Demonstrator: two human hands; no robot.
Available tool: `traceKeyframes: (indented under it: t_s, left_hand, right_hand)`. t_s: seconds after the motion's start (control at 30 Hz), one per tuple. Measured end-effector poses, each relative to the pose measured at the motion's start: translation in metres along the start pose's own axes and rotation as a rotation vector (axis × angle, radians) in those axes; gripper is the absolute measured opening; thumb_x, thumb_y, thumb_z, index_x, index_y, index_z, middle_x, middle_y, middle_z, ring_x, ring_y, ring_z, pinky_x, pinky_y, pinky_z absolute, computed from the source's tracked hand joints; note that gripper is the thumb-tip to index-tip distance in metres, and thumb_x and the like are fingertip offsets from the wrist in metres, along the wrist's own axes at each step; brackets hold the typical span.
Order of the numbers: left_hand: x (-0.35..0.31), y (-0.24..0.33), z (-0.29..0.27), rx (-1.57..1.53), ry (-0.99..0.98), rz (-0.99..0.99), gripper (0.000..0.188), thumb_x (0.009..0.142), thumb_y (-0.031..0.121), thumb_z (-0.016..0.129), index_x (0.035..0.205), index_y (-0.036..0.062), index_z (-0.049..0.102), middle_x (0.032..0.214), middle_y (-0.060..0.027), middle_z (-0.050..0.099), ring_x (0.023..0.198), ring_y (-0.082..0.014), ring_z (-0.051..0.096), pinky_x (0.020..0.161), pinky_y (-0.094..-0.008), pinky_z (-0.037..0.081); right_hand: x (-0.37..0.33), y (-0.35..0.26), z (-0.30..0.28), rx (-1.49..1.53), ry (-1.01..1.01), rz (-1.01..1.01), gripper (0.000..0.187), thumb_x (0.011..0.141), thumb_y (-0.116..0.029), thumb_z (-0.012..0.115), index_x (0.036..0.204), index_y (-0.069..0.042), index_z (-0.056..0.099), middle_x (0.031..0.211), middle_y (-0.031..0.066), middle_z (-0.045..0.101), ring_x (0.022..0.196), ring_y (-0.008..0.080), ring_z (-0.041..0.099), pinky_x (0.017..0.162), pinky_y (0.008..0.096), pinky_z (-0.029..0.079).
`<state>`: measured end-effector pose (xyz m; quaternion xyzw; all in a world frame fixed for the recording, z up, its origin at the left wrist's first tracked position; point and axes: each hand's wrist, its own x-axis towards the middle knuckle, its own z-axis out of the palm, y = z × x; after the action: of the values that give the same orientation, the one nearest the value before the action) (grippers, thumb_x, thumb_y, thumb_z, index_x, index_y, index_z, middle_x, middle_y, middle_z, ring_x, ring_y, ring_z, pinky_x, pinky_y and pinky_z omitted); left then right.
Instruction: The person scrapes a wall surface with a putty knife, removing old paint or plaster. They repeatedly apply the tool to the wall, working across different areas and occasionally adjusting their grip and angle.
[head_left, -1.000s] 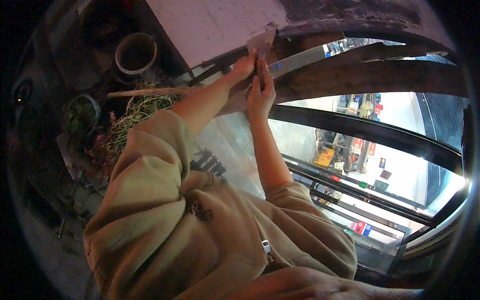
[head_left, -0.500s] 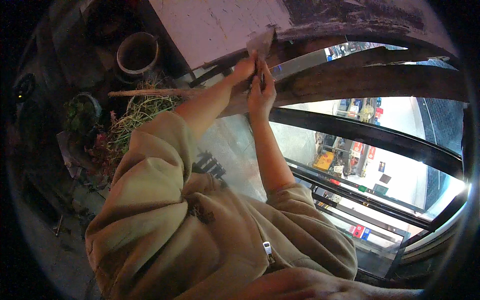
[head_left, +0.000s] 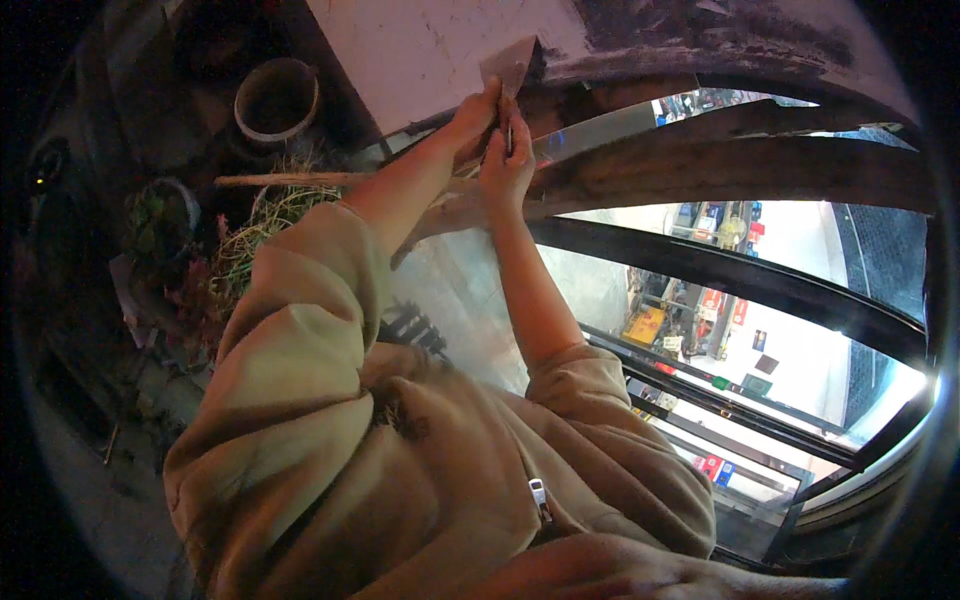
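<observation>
Both hands (head_left: 475, 116) (head_left: 508, 170) grip a scraper (head_left: 511, 64); the chest print (head_left: 403, 418) is blurred.

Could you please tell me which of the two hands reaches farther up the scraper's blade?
The left hand: its foremost digit overlaps the blade, while the right hand sits lower in the picture, farther from the blade's wide edge.

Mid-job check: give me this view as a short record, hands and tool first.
Left hand: gripping the scraper, nearer its blade
Right hand: closed around the handle, lower in the picture
Blade: flat, widening outward, overlapping the pale panel in view; contact unclear
Picture right: dark wooden plank, black window frame
Picture left: round pot, yellowish stems
</observation>
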<state>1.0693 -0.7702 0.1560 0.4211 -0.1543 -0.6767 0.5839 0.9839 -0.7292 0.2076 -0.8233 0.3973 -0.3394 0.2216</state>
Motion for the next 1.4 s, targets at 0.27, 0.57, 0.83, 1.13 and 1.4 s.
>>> traceKeyframes:
  t_s: [0.27,0.57,0.83,1.13,1.4]
  left_hand:
    - [0.023,-0.045,-0.017,0.336,-0.038,0.136,0.083,0.092,0.068,0.023,0.098,-0.0040,0.065,0.098,-0.0201,0.066,0.097,-0.0311,0.061,0.081,-0.0412,0.045]
    - [0.009,-0.047,-0.016,0.113,0.045,0.074,0.062,0.097,0.056,0.031,0.088,0.0032,0.063,0.084,-0.0106,0.060,0.078,-0.0220,0.055,0.072,-0.0361,0.045]
    - [0.013,-0.041,-0.025,-0.039,0.032,-0.001,0.058,0.099,0.052,0.032,0.097,0.0027,0.063,0.082,-0.0068,0.060,0.075,-0.0188,0.053,0.074,-0.0361,0.045]
    - [0.069,-0.080,-0.058,-0.258,-0.052,0.002,0.054,0.098,0.053,0.036,0.079,0.0080,0.061,0.072,-0.0040,0.055,0.066,-0.0155,0.051,0.061,-0.0351,0.043]
    - [0.026,-0.029,-0.033,-0.289,0.037,-0.027,0.053,0.099,0.049,0.036,0.092,0.0027,0.061,0.082,-0.0082,0.061,0.072,-0.0184,0.056,0.066,-0.0356,0.047]
  right_hand:
    - [-0.024,0.001,0.013,0.049,0.045,0.092,0.040,0.091,-0.001,0.044,0.131,0.002,0.048,0.131,0.0165,0.053,0.121,0.0275,0.051,0.103,0.0351,0.038]
    - [-0.044,0.017,0.019,0.089,0.098,0.119,0.041,0.088,-0.001,0.045,0.128,0.001,0.051,0.127,0.0162,0.056,0.118,0.0257,0.053,0.098,0.0325,0.042]
    - [-0.033,0.007,0.027,0.092,0.020,0.195,0.043,0.089,0.002,0.043,0.132,0.001,0.047,0.130,0.0180,0.054,0.121,0.0275,0.051,0.102,0.0348,0.039]
    - [-0.017,0.004,0.048,0.145,-0.009,0.152,0.042,0.086,0.004,0.043,0.126,0.003,0.052,0.127,0.0163,0.056,0.117,0.0259,0.054,0.100,0.0336,0.040]
    - [-0.002,0.003,0.031,0.171,-0.068,0.263,0.044,0.085,0.003,0.045,0.129,0.002,0.051,0.129,0.0144,0.056,0.119,0.0239,0.053,0.099,0.0326,0.041]
